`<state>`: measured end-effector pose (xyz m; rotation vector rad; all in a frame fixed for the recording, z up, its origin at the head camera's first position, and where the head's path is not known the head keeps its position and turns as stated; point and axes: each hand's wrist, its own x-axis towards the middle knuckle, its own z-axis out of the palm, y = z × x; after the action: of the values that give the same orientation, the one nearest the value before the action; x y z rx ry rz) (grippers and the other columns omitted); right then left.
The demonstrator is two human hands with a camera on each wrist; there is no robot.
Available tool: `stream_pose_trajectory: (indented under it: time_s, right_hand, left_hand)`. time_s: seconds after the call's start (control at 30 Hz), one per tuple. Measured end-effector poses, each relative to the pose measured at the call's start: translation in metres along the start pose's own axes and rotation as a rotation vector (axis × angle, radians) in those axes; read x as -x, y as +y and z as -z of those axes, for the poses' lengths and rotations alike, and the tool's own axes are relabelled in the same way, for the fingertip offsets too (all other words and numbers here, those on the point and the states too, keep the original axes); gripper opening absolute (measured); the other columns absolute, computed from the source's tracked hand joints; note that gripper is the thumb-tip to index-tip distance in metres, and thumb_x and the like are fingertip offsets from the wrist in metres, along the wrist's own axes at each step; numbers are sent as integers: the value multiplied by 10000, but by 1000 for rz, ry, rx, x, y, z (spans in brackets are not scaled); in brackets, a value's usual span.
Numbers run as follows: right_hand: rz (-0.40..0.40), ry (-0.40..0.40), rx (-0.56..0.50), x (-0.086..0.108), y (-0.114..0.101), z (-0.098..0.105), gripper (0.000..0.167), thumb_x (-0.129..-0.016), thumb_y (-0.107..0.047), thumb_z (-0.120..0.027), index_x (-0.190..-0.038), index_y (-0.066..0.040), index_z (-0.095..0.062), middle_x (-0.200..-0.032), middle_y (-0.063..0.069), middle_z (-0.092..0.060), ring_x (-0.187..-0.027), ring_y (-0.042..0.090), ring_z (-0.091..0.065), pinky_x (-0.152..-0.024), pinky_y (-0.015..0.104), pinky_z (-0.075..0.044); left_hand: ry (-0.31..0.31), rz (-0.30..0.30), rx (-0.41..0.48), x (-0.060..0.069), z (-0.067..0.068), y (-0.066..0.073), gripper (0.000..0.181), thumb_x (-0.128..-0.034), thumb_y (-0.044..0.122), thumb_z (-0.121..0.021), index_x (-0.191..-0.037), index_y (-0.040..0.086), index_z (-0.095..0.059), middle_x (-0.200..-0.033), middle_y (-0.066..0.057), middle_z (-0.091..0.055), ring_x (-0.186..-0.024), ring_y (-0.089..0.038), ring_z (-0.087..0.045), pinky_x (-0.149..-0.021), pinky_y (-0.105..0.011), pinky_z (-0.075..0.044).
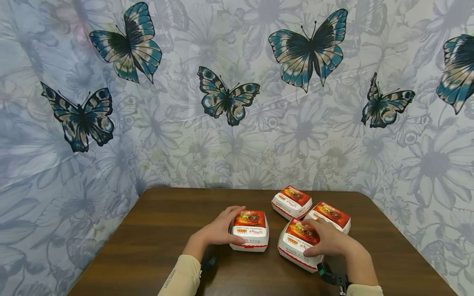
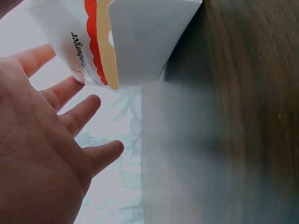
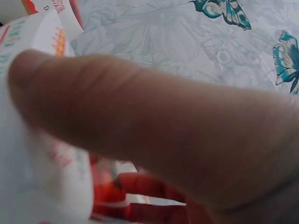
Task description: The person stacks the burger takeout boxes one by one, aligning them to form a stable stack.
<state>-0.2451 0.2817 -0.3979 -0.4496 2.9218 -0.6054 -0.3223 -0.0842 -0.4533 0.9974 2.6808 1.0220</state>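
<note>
Closest burger box (image 1: pixel 293 243) sits right of the table's middle, right hand (image 1: pixel 328 241) clamped on it; left hand (image 1: pixel 218 230) grips another box (image 1: pixel 253 231). Two more boxes (image 1: pixel 291 202) (image 1: pixel 332 213) make four, one partly hidden. Table (image 1: pixel 148 238)'s near edge is cut off.

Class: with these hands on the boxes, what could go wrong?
The little finger of the left hand stands clear of the left hamburger box, so that box might slip if lifted.

The right hand grips the front hamburger box, close to the rightmost hamburger box; shifting one could bump the other.
</note>
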Motion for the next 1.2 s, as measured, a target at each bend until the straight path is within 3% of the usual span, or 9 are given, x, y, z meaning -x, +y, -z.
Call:
stream_pose_trajectory:
  time_s: [0.2, 0.43, 0.6, 0.77, 1.0, 1.2]
  right_hand:
    - [32, 7, -34, -5, 2, -7, 863, -730, -423, -859, -1442, -79, -513, -1412, 237, -511, -1286, 482, -474, -1008, 652, -409]
    - [38, -5, -32, -6, 0, -10, 940, -692, -419, -883, -1470, -81, -479, -1428, 287, -467, -1281, 544, -438, -993, 683, -396]
    - [52, 30, -3, -5, -2, -9, 919, -681, -431, -885, -1446, -91, -505, -1389, 247, -515, -1258, 510, -472, -984, 661, -417]
    - [44, 54, -15, -3, -2, -5, 929, -682, -470, -876, -1453, -107, -505, -1400, 237, -518, -1270, 486, -482, -984, 651, -425]
    - [73, 111, -20, -1, -1, 2, 955, -699, -518, -858, -1481, -128, -472, -1414, 246, -503, -1296, 473, -474, -985, 650, -431]
    - [104, 187, -33, -1, -4, 6, 939, -704, -526, -852, -1476, -148, -475, -1406, 215, -508, -1282, 422, -476, -978, 625, -434]
  left_hand:
    - [5, 4, 9, 2, 1, 0, 1013, -772, 509, -818, -1586, 265, -267, -1605, -40, -273, -1465, -276, -300, -1145, -564, -345]
    - [10, 6, 17, 2, -1, -2, 1017, -776, 500, -818, -1590, 265, -256, -1618, -59, -253, -1472, -290, -292, -1140, -570, -347]
    - [7, 14, 30, 2, -1, -4, 1033, -780, 504, -811, -1597, 265, -228, -1646, -75, -210, -1496, -303, -261, -1153, -576, -331]
    - [-7, 63, 75, 0, -4, -9, 1102, -775, 534, -796, -1615, 239, -147, -1655, -50, -184, -1505, -286, -252, -1169, -563, -317]
    - [-3, 84, 116, -1, -7, -15, 1100, -776, 530, -794, -1599, 146, -175, -1620, -95, -241, -1441, -283, -339, -1152, -555, -342]
    - [-8, 94, 122, -4, -13, -16, 1114, -776, 548, -789, -1602, 154, -154, -1609, -76, -253, -1428, -245, -353, -1154, -524, -348]
